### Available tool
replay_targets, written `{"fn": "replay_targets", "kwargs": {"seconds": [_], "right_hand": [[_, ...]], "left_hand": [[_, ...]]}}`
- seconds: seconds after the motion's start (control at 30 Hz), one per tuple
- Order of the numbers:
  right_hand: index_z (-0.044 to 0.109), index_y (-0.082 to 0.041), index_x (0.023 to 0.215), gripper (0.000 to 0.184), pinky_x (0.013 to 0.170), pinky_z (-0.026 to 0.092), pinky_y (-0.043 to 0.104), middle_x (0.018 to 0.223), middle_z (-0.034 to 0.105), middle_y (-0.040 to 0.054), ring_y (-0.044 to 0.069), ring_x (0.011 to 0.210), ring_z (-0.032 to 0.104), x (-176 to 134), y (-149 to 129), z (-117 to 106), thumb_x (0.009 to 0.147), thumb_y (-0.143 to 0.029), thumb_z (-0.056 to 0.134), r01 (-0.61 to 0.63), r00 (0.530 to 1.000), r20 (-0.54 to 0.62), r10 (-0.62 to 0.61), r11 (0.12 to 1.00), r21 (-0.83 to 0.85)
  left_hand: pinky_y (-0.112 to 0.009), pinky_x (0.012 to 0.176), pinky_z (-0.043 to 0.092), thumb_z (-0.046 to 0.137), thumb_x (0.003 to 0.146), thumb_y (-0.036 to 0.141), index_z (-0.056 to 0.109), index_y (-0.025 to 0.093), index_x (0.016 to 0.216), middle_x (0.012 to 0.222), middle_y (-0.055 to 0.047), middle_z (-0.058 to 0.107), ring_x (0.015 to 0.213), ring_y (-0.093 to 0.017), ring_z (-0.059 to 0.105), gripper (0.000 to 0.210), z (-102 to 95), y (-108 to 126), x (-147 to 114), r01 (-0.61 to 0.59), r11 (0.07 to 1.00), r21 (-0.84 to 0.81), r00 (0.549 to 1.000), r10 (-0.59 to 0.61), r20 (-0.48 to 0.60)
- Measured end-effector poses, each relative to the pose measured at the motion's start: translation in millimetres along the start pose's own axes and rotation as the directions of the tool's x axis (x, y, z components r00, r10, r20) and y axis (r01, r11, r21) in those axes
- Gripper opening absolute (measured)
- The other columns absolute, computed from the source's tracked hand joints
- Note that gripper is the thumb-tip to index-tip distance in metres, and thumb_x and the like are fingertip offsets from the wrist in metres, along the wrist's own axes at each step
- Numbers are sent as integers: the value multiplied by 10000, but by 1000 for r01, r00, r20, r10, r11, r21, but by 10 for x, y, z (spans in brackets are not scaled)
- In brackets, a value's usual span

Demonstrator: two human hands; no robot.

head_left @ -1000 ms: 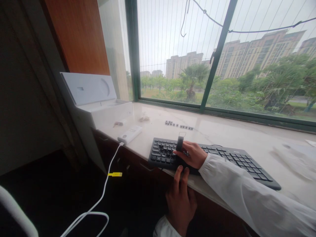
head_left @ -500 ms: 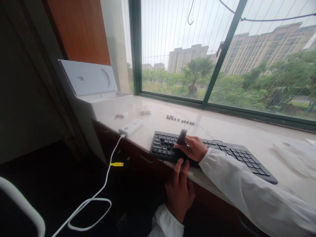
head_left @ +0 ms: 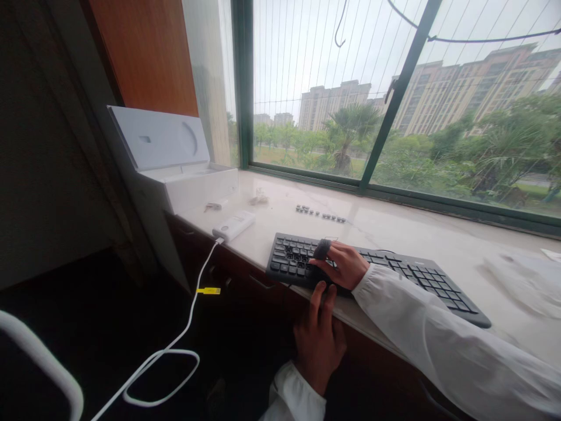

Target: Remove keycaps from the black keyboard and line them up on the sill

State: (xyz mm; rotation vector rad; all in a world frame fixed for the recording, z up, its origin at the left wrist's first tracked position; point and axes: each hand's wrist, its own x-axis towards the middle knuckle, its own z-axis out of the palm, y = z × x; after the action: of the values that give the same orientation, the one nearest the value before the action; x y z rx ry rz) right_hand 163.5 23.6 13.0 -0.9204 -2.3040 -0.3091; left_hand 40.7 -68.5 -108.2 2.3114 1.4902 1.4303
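My right hand is closed around a black-handled keycap puller, its thin wire end just visible past the handle, over the left half of a black keyboard. Several switches among the keys there are bare of their caps. Below, my left hand rests two outstretched fingertips on the keyboard's front edge; its other fingers are partly in shadow. Behind the keyboard, a row of small dark keycaps lies on the pale marble sill.
A white power bank with a white cable running down lies left of the keyboard. An opened white box stands in the left corner. Crumpled clear plastic lies on the right, under the window.
My right hand has tipped the keycap puller, so its handle looks shorter and the wire end sits lower. My left hand has stayed in place.
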Motion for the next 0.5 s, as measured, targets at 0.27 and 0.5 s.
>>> {"fn": "replay_targets", "kwargs": {"seconds": [0.27,0.5], "right_hand": [[547,-186,792,211,616,459,288,703,605,47,168,644,560,1,37,-5,923,-352,549,-13,999,-36,11,999,-36],[589,-182,809,212,575,460,254,661,597,22,138,586,566,-13,36,-11,914,-363,560,-66,997,-41,67,998,16]], "left_hand": [[-283,887,542,476,801,77,369,282,1442,1478,-33,427,1149,-183,593,681,-8,3,3,-8,1000,15,1000,8,-6],[-270,901,533,468,805,76,361,279,1448,1481,-30,424,1188,-182,569,683,1,-1,-6,-19,999,28,1000,20,-19]]}}
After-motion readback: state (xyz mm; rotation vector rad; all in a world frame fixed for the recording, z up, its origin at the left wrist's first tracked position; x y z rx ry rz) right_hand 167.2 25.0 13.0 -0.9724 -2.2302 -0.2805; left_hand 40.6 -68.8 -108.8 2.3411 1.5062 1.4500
